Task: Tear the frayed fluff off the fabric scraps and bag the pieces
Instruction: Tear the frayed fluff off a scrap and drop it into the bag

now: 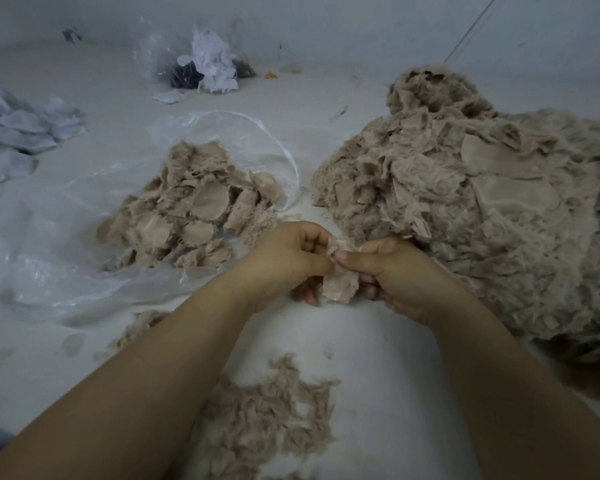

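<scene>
At centre, head view: both hands meet over the pale work surface, one beige scrap between them.
Left hand: fingers curled, pinching the scrap's upper edge; probably anchoring it.
Right hand: thumb and fingers clamped on the same scrap from the 3 o'clock side, likely placed to pull the fluff away.
Big pile: unworked scraps at 2 o'clock, touching the right hand (handy for the next pick).
Open bag: clear plastic at 10 o'clock, mouth spread flat; trimmed pieces lie on it.
Torn fluff: dropped at 6 o'clock, between the forearms.
Far bag: white and dark scraps at 12 o'clock, well apart.
White cloth: at 9 o'clock, by the frame's edge.
Open room: a bare lane runs from the hands toward 12 o'clock between bag and pile; the swing left to the bag looks unobstructed.
</scene>
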`<state>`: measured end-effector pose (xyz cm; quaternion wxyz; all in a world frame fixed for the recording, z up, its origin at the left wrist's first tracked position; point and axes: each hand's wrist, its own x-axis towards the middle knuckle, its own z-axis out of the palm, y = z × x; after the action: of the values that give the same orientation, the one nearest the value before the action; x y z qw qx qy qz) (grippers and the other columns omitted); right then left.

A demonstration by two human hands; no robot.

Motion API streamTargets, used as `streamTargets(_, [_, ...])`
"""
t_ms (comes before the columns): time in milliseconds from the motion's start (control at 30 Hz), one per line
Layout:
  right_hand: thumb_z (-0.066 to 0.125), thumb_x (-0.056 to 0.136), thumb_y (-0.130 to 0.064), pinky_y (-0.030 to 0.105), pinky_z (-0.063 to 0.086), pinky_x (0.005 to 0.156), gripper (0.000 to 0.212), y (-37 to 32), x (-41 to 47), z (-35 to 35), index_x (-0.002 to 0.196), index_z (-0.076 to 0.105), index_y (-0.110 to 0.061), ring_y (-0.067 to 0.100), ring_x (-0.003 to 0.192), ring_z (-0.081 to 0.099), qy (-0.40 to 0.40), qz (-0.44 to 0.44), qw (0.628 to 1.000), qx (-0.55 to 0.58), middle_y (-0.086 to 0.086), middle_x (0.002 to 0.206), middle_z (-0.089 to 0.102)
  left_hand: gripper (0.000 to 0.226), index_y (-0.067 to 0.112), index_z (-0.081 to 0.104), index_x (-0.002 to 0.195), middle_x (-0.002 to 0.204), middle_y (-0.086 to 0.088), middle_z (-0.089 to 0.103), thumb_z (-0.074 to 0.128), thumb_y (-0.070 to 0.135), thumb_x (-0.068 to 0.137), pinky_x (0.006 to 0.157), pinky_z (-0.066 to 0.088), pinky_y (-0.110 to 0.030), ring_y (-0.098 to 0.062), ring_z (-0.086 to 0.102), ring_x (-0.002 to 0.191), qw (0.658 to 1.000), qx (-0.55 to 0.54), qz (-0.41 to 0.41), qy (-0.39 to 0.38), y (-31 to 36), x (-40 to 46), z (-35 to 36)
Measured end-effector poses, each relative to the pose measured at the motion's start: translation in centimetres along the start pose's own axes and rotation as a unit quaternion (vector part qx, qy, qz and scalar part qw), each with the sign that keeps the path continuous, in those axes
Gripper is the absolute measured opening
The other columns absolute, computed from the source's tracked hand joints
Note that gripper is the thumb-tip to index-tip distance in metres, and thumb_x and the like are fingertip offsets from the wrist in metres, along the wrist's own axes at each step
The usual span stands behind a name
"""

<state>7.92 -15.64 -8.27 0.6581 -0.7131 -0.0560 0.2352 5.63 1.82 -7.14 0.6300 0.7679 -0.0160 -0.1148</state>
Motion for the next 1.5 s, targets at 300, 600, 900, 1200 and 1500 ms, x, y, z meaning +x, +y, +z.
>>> streamTargets(300, [0.056,0.098,-0.027,0.016,0.029,0.041,0.027,0.3,0.3,-0.2,0.091,0.067,-0.003,0.006,0.046,0.031,-0.015,-0.007,0.999,0.032,-0.003,0.050,0.037,0.017,0.007,0.064,0.080,0.074,-0.030,0.067,0.062,0.012,0.096,0.044,0.049,-0.031,-0.032,0.064,0.056,0.998,-0.031,0.013,0.044,-0.7,0.4,1.3])
streamTargets(600, [0.055,0.098,-0.023,0.016,0.028,0.042,0.019,0.3,0.3,-0.2,0.095,0.057,-0.004,0.005,0.044,0.030,-0.025,0.000,0.999,0.034,-0.008,0.047,0.037,0.025,0.006,0.062,0.065,0.047,-0.007,0.051,0.058,0.005,0.090,0.037,0.042,-0.026,-0.022,0.048,0.036,0.978,-0.106,-0.025,0.177,-0.6,0.8,1.8])
streamTargets(900, [0.053,0.099,-0.023,0.016,0.029,0.041,0.026,0.2,0.3,-0.1,0.076,0.056,-0.010,0.004,0.042,0.030,-0.019,0.002,0.997,0.076,-0.007,0.047,0.035,0.030,-0.009,0.063,0.086,0.063,-0.018,0.064,0.069,0.020,0.091,0.038,0.047,-0.025,-0.025,0.058,0.042,0.993,-0.081,-0.086,-0.005,0.1,-1.0,1.5])
streamTargets(1200, [0.053,0.099,-0.022,0.016,0.030,0.041,0.024,0.2,0.4,0.0,0.078,0.047,-0.014,0.005,0.043,0.029,-0.004,0.013,0.994,0.106,-0.005,0.048,0.033,0.020,-0.001,0.066,0.066,0.057,-0.019,0.062,0.069,0.004,0.086,0.037,0.050,-0.026,-0.025,0.060,0.039,0.985,-0.048,-0.137,-0.094,-0.4,-2.6,-0.7])
streamTargets(1500, [0.053,0.099,-0.025,0.018,0.030,0.044,0.028,0.0,-0.2,0.0,0.075,0.052,-0.010,0.006,0.046,0.031,-0.008,0.002,0.998,0.057,-0.005,0.049,0.035,0.026,0.007,0.064,0.069,0.064,-0.018,0.066,0.066,0.014,0.093,0.040,0.051,-0.027,-0.023,0.061,0.044,0.990,-0.093,-0.106,-0.029,-0.1,-1.9,2.1])
